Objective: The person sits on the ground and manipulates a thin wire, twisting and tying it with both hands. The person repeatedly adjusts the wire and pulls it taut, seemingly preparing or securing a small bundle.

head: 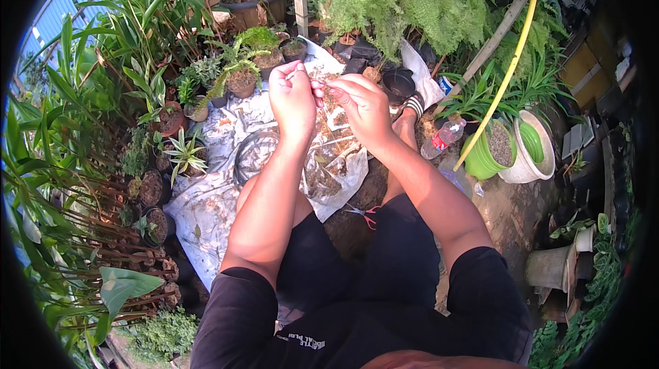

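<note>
My left hand (294,98) is raised over a soil-strewn white sheet (201,209), its fingers curled in. Close beside it, my right hand (364,106) has thumb and forefinger pinched together. The fingertips of both hands nearly meet. Something small and thin may be between them, but it is too fine to make out. Below my left wrist lies a dark ring (238,160), which could be a wire coil or a basin rim. Loose brown soil mix (324,181) covers part of the sheet under my hands. Scissors with red handles (370,218) rest on the ground between my legs.
Small potted plants (188,155) line the sheet's left edge. Ferns (401,3) hang at the back, near a black pot (398,85). At right are a plastic bottle (444,138), a green pot (479,155), a white pot (525,168) and a slanting yellow hose (507,80).
</note>
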Tool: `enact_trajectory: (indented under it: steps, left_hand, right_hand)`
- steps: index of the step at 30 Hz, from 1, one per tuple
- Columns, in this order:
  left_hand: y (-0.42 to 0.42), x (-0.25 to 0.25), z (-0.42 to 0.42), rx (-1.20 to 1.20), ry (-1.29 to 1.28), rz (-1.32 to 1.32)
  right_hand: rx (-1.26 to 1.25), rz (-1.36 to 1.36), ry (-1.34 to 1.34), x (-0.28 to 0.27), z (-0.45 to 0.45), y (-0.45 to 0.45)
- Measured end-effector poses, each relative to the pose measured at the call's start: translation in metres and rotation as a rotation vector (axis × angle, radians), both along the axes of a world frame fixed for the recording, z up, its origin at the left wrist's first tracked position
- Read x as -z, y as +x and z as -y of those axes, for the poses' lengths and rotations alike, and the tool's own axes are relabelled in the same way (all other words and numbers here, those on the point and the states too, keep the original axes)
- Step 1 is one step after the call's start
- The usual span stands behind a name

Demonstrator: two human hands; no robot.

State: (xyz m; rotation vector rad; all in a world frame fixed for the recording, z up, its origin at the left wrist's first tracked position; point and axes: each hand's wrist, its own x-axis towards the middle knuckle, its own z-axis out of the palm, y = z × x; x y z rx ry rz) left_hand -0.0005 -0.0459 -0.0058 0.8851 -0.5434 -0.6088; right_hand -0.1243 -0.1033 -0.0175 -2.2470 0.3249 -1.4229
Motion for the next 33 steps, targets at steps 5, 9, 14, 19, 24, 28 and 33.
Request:
enact_trajectory:
  steps: [5, 9, 14, 19, 24, 28, 33]
  left_hand:
    - [0.000, -0.003, 0.002, -0.034, 0.006, 0.039]
    - [-0.009, -0.004, -0.003, -0.066, -0.007, 0.122]
    - [-0.013, -0.001, -0.013, -0.113, 0.014, 0.310]
    - [-0.002, -0.001, -0.017, -0.095, 0.099, 0.307]
    - [0.007, -0.005, -0.019, -0.062, 0.165, 0.164]
    - [0.010, -0.001, -0.011, -0.040, 0.189, 0.054]
    - [0.013, 0.006, -0.002, 0.022, 0.212, -0.087]
  right_hand:
    - [-0.022, 0.014, 0.432, -0.001, 0.001, 0.013]
    - [-0.095, 0.098, 1.003, 0.001, -0.014, 0.010]
    - [-0.405, 0.107, 1.522, 0.013, -0.027, -0.008]
    - [0.058, -0.124, 0.897, 0.024, -0.037, -0.016]
    - [0.315, -0.221, -0.650, 0.056, 0.009, -0.047]
    - [0.224, -0.044, -1.032, 0.051, 0.028, -0.034]
    - [0.129, -0.012, -0.831, 0.041, 0.039, -0.013]
